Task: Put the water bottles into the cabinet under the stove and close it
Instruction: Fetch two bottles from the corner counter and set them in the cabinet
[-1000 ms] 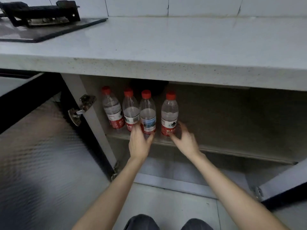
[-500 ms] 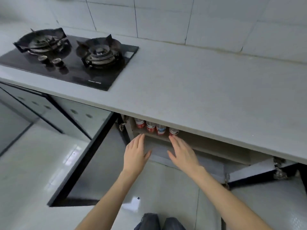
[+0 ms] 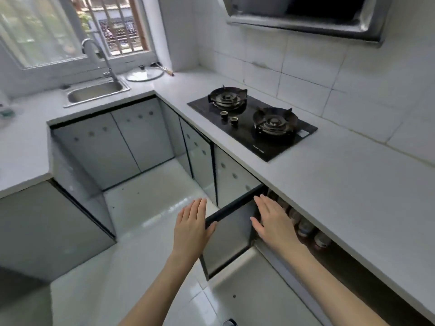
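Note:
Under the counter, the water bottles [image 3: 306,228] with red-and-white labels stand in a row inside the open cabinet [image 3: 348,267], mostly hidden by the counter edge. The cabinet's left door [image 3: 228,234] stands open, swung out toward me, its black top edge visible. My left hand [image 3: 191,225] is flat with fingers together, its thumb against the outer side of the door's top edge. My right hand [image 3: 274,220] is flat too, on the inner side of the door, in front of the bottles. Neither hand holds anything.
The black gas stove [image 3: 253,121] sits on the white countertop [image 3: 353,184] above, a range hood [image 3: 306,15] over it. A sink [image 3: 95,92] with a faucet is at the far left corner. Closed grey cabinet doors [image 3: 117,142] line the corner. Glossy floor tiles [image 3: 146,208] lie below.
The view rose from cabinet level to well above the counter. Both hands drew back from the bottles and now flank the open left door.

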